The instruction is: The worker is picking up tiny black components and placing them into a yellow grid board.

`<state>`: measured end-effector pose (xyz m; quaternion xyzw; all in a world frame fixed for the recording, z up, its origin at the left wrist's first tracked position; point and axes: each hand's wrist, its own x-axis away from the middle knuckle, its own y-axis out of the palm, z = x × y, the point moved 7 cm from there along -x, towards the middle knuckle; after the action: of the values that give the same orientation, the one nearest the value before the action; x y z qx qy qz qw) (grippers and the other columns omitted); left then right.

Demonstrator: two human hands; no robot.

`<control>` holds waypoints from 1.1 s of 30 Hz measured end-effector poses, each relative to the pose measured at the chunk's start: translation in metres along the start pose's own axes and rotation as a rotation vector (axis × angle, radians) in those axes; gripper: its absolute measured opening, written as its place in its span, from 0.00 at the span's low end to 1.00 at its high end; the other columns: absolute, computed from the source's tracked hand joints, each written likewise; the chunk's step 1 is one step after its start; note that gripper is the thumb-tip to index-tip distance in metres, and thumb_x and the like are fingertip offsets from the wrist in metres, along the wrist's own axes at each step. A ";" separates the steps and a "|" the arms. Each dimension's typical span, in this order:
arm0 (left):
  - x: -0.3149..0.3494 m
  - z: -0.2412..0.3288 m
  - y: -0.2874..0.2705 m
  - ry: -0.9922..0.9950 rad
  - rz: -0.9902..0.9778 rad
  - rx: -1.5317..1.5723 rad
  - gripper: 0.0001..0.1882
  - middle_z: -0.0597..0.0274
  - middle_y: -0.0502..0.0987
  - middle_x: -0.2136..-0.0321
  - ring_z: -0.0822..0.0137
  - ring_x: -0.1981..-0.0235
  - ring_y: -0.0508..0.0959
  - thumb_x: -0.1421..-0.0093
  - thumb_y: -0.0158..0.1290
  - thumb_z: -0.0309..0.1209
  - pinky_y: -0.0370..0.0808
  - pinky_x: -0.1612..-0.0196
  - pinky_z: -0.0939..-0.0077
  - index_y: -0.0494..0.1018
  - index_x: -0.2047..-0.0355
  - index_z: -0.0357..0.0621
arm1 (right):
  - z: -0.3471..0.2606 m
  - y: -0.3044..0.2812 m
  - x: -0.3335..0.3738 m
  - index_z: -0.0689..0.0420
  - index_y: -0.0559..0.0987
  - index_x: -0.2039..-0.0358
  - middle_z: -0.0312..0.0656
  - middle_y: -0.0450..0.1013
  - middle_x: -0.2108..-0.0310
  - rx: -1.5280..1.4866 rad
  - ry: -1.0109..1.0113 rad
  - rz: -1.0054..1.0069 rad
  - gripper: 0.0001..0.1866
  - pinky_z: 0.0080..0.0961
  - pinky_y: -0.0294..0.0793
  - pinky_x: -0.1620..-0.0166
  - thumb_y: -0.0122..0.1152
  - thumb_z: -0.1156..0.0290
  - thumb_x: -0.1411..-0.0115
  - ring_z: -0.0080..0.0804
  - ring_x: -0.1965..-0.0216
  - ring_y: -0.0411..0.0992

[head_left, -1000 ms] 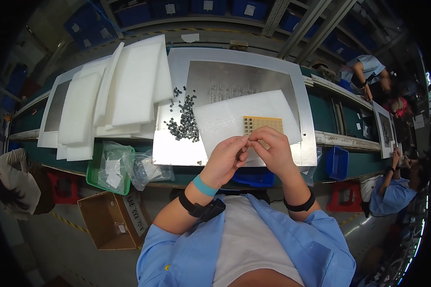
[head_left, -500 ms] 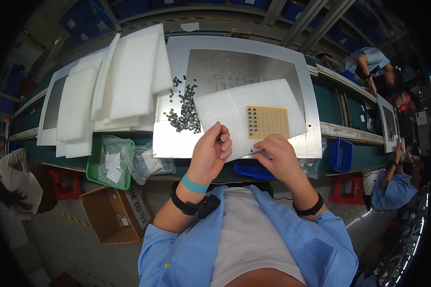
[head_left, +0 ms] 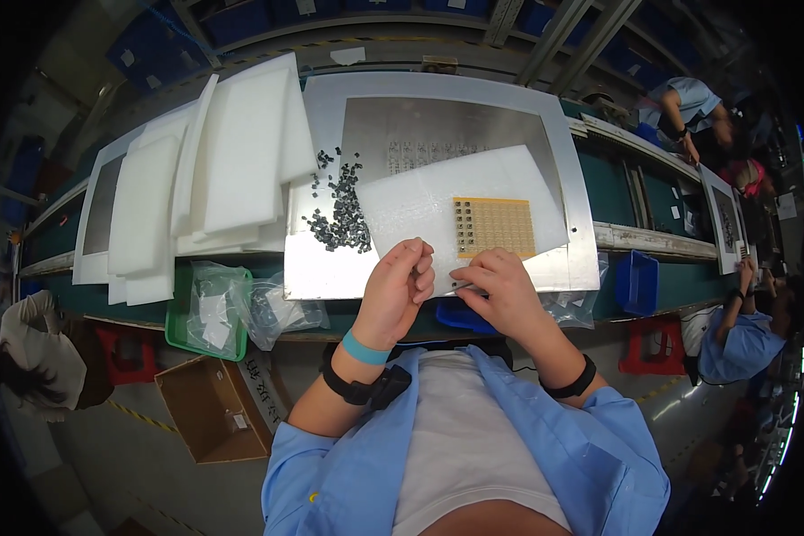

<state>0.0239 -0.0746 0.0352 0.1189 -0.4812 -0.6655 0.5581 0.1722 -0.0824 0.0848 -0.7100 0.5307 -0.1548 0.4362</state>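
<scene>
My left hand (head_left: 395,290) is curled closed in front of the foam sheet, with small black components partly showing inside its fingers. Close to its right, my right hand (head_left: 502,288) pinches a small dark piece (head_left: 456,284) between thumb and fingers, below the panel's near edge. The tan panel (head_left: 507,229), a grid of small cells with a yellow border, lies on a white foam sheet (head_left: 411,210). Black square parts occupy two columns at the panel's left side. A loose pile of black components (head_left: 341,214) is spread left of the foam, on the metal-framed plate (head_left: 322,281).
White foam sheets (head_left: 241,152) are stacked at the left. Below the bench edge are a green bin (head_left: 180,332) with plastic bags, a blue bin (head_left: 637,284) and a cardboard box (head_left: 207,411). Co-workers (head_left: 732,344) are at the right; another person (head_left: 40,348) is at left.
My right hand has moved slightly left and down, toward my left hand, and a dark piece now shows at its fingertips. My left hand has curled a little more, hiding most of its contents.
</scene>
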 end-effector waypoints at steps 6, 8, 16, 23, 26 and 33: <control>0.002 0.002 0.012 0.023 0.032 -0.015 0.10 0.71 0.64 0.75 0.78 0.77 0.64 0.29 0.48 0.36 0.59 0.77 0.85 0.70 0.61 0.41 | 0.005 -0.003 -0.001 0.54 0.82 0.69 0.37 0.72 0.69 -0.017 -0.087 -0.024 0.07 0.34 0.70 0.57 0.68 0.73 0.51 0.39 0.62 0.72; 0.006 0.001 0.019 0.039 0.057 -0.025 0.10 0.71 0.64 0.76 0.79 0.77 0.63 0.29 0.48 0.35 0.59 0.78 0.85 0.71 0.61 0.41 | 0.004 -0.011 -0.004 0.53 0.82 0.69 0.36 0.73 0.69 -0.051 -0.088 -0.022 0.07 0.34 0.70 0.57 0.68 0.72 0.50 0.38 0.62 0.72; 0.024 -0.012 0.055 -0.109 -0.087 -0.168 0.10 0.74 0.65 0.78 0.82 0.81 0.60 0.31 0.51 0.32 0.55 0.79 0.87 0.74 0.56 0.38 | -0.026 -0.062 -0.007 0.59 0.81 0.70 0.40 0.73 0.66 -0.329 -0.147 0.280 0.09 0.30 0.72 0.59 0.71 0.79 0.54 0.38 0.62 0.72; 0.029 -0.011 0.054 -0.156 -0.099 -0.103 0.11 0.74 0.66 0.77 0.83 0.80 0.60 0.31 0.52 0.31 0.55 0.79 0.87 0.74 0.55 0.36 | -0.030 -0.055 -0.002 0.60 0.81 0.69 0.41 0.73 0.65 -0.336 -0.139 0.305 0.09 0.28 0.71 0.57 0.69 0.81 0.53 0.38 0.61 0.71; 0.029 -0.014 0.050 -0.167 -0.095 -0.072 0.11 0.75 0.66 0.77 0.83 0.80 0.60 0.31 0.53 0.31 0.55 0.79 0.88 0.74 0.55 0.36 | -0.024 -0.053 -0.001 0.61 0.80 0.69 0.41 0.73 0.64 -0.424 -0.107 0.232 0.08 0.28 0.71 0.56 0.68 0.81 0.52 0.36 0.60 0.71; 0.027 -0.014 0.046 -0.176 -0.116 -0.117 0.11 0.75 0.64 0.77 0.83 0.80 0.60 0.31 0.52 0.33 0.55 0.79 0.88 0.73 0.55 0.36 | -0.012 -0.037 -0.004 0.63 0.80 0.69 0.41 0.74 0.65 -0.699 0.108 0.127 0.06 0.27 0.71 0.55 0.66 0.82 0.49 0.34 0.60 0.73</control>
<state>0.0534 -0.1014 0.0741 0.0546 -0.4810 -0.7314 0.4802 0.1857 -0.0826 0.1216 -0.7727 0.6169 0.0263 0.1472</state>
